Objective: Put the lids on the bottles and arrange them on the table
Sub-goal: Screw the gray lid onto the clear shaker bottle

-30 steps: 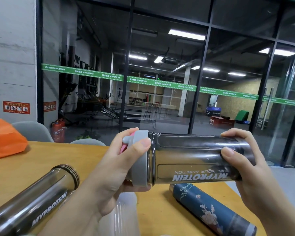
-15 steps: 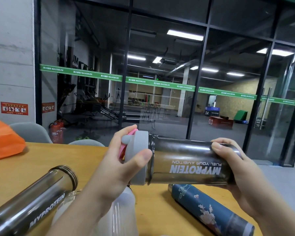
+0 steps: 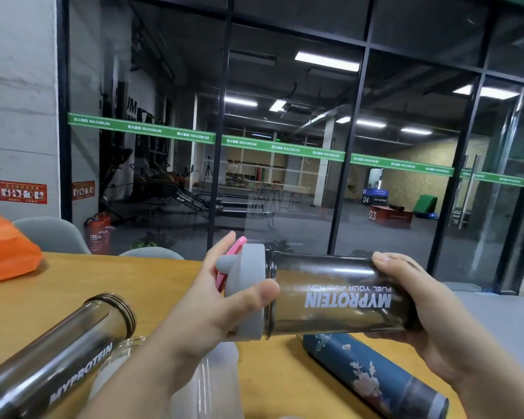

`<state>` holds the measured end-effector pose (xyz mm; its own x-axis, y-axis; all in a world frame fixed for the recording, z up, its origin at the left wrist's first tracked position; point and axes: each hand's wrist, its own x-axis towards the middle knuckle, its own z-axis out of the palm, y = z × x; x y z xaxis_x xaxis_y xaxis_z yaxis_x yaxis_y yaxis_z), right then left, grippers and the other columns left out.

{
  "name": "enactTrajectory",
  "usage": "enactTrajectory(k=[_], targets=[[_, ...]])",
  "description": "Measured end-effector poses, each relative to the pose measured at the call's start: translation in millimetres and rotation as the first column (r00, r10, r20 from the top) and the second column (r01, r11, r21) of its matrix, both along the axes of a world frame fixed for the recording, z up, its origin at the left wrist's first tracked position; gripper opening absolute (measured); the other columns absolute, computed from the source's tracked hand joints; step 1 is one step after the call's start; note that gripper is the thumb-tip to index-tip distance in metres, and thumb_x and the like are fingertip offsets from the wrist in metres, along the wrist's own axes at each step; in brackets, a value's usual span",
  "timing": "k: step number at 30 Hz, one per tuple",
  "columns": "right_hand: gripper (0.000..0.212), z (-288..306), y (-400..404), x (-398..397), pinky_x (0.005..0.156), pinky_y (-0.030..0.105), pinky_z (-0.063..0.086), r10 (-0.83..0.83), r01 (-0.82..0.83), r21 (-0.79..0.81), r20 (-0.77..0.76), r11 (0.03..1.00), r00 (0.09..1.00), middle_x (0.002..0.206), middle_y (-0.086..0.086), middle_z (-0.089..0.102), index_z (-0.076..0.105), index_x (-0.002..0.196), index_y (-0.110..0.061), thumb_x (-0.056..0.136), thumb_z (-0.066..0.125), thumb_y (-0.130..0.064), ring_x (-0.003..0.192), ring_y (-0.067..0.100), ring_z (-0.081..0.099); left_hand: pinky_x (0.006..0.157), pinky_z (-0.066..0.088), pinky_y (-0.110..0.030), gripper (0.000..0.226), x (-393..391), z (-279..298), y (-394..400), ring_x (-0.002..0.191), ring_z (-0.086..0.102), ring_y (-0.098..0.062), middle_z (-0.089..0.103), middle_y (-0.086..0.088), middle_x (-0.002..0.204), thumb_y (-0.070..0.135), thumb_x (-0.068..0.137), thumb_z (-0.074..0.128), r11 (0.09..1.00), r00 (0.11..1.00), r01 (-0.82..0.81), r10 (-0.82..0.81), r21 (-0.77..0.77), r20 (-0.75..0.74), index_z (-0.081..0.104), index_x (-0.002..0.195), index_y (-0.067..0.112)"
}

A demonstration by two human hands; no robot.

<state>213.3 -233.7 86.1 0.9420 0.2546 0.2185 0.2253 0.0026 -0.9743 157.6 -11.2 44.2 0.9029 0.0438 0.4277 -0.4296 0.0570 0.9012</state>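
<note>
Both hands are engaged on one smoky shaker bottle, which is held horizontally above the table, clear of its surface. Left hand: fingers and thumb are curled round the grey lid, with the thumb pressed on the lid's near side. Right hand: fingers and thumb are clamped round the base end of the same bottle. The lid is seated on the bottle mouth, which is pointed left; a pink flip tab is seen at its outer face. The printed MYPROTEIN lettering is presented upside down.

The wooden table is the largest item; a glass partition is located behind it, and two grey chair backs are seen at its far edge. An orange bag is placed at the far left of the table. A second smoky bottle is laid on its side at lower left, uncapped, its open threaded mouth pointed away. A blue floral flask is laid on its side beneath the held bottle. A clear bottle is partly hidden under the left forearm.
</note>
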Motion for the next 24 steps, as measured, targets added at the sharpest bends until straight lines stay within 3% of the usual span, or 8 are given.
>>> enactTrajectory(k=[3, 7, 14, 16, 18, 20, 22, 24], targets=[[0.028, -0.9, -0.1, -1.0, 0.062, 0.040, 0.053, -0.008, 0.008, 0.005, -0.015, 1.000, 1.000, 0.073, 0.008, 0.064, 0.059, 0.084, -0.022, 0.065, 0.065, -0.042, 0.058, 0.027, 0.063, 0.075, 0.060, -0.044, 0.097, -0.1, 1.8, -0.2, 0.093, 0.071, -0.018, 0.064, 0.007, 0.117, 0.044, 0.036, 0.082, 1.000, 0.999, -0.019, 0.020, 0.013, -0.043, 0.039, 0.122, 0.057], [0.024, -3.4, 0.6, -0.9, 0.058, 0.038, 0.054, -0.021, 0.022, 0.015, -0.102, 1.000, 0.995, 0.080, 0.010, 0.061, 0.062, 0.090, -0.019, 0.080, 0.061, -0.041, 0.058, 0.025, 0.063, 0.076, 0.059, -0.036, 0.093, -0.7, 3.5, 2.9, 0.098, 0.069, -0.022, 0.061, -0.003, 0.122, 0.039, 0.038, 0.083, 0.998, 0.999, -0.046, 0.045, 0.031, 0.027, 0.041, 0.119, 0.058], [0.034, -6.9, -4.6, -0.7, 0.049, 0.034, 0.053, 0.016, -0.009, 0.033, -0.204, 0.999, 0.979, 0.078, 0.011, 0.061, 0.066, 0.090, -0.016, 0.077, 0.062, -0.047, 0.052, 0.024, 0.064, 0.068, 0.056, -0.027, 0.086, -2.8, 3.9, 2.6, 0.094, 0.068, -0.016, 0.055, 0.011, 0.128, 0.032, 0.038, 0.083, 0.994, 0.992, -0.081, 0.074, 0.070, 0.101, 0.048, 0.110, 0.065], [0.030, -3.2, -2.1, 1.9, 0.053, 0.038, 0.056, 0.077, -0.065, 0.063, -0.214, 0.996, 0.974, 0.080, 0.011, 0.062, 0.066, 0.091, -0.016, 0.083, 0.058, -0.044, 0.058, 0.024, 0.064, 0.068, 0.056, -0.026, 0.087, -1.5, 3.7, 5.5, 0.096, 0.068, -0.018, 0.059, 0.004, 0.125, 0.035, 0.038, 0.084, 0.996, 0.995, -0.083, 0.080, 0.040, 0.065, 0.049, 0.113, 0.061], [0.012, -7.2, -7.5, -5.7, 0.073, 0.036, 0.056, 0.163, -0.154, 0.099, -0.095, 0.983, 0.982, 0.097, 0.007, 0.064, 0.064, 0.098, -0.018, 0.092, 0.054, -0.023, 0.066, 0.014, 0.057, 0.066, 0.055, -0.027, 0.088, 0.3, 4.1, 7.1, 0.094, 0.069, -0.021, 0.062, -0.001, 0.121, 0.039, 0.037, 0.083, 0.995, 0.995, -0.096, 0.096, 0.007, 0.008, 0.048, 0.115, 0.058], [0.042, -8.4, -16.0, 3.3, 0.077, 0.019, 0.047, 0.187, -0.174, 0.245, -0.032, 0.954, 0.982, 0.129, 0.013, 0.052, 0.054, 0.122, -0.011, 0.083, 0.060, 0.002, 0.068, 0.009, 0.044, 0.060, 0.055, -0.030, 0.084, 0.7, 4.7, 6.7, 0.085, 0.071, -0.020, 0.066, -0.001, 0.114, 0.045, 0.035, 0.081, 0.992, 0.992, -0.117, 0.114, -0.048, -0.060, 0.048, 0.112, 0.056], [0.067, -5.6, -13.0, 7.2, 0.071, 0.025, 0.051, 0.284, -0.283, 0.126, 0.009, 0.951, 0.959, 0.126, 0.014, 0.056, 0.059, 0.126, -0.021, 0.060, 0.072, -0.019, 0.072, 0.021, 0.053, 0.055, 0.055, -0.033, 0.081, 0.1, 5.9, 5.3, 0.071, 0.069, -0.019, 0.070, 0.000, 0.099, 0.050, 0.035, 0.079, 0.986, 0.985, -0.143, 0.133, -0.091, -0.114, 0.049, 0.110, 0.054], [0.077, -0.8, -10.1, 8.3, 0.066, 0.036, 0.059, 0.296, -0.281, 0.159, -0.080, 0.946, 0.952, 0.118, 0.016, 0.063, 0.065, 0.116, -0.035, 0.040, 0.078, -0.037, 0.078, 0.030, 0.061, 0.055, 0.055, -0.034, 0.078, -0.1, 8.0, 4.8, 0.063, 0.067, -0.018, 0.072, -0.001, 0.084, 0.053, 0.043, 0.079, 0.976, 0.974, -0.185, 0.167, -0.118, -0.151, 0.052, 0.116, 0.046]])
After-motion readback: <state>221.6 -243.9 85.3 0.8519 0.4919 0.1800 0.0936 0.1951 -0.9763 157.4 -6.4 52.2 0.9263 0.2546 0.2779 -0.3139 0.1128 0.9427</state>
